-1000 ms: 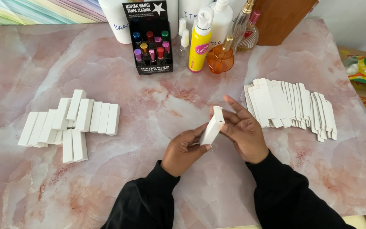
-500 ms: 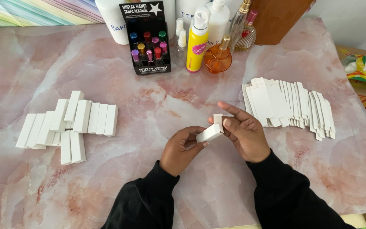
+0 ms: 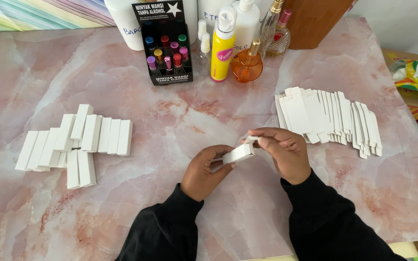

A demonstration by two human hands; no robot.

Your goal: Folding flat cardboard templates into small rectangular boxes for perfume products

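Our left hand (image 3: 204,171) and right hand (image 3: 286,152) both grasp a small white cardboard box (image 3: 238,154) above the pink marble table (image 3: 209,116). The box is slim and plain, its long axis nearly level, right end slightly raised toward the fanned flat white cartons (image 3: 330,116).

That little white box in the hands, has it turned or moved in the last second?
Yes. The little white box stood tilted nearly upright before; now it lies almost flat between the left hand and right hand, lower against the flat white stack.
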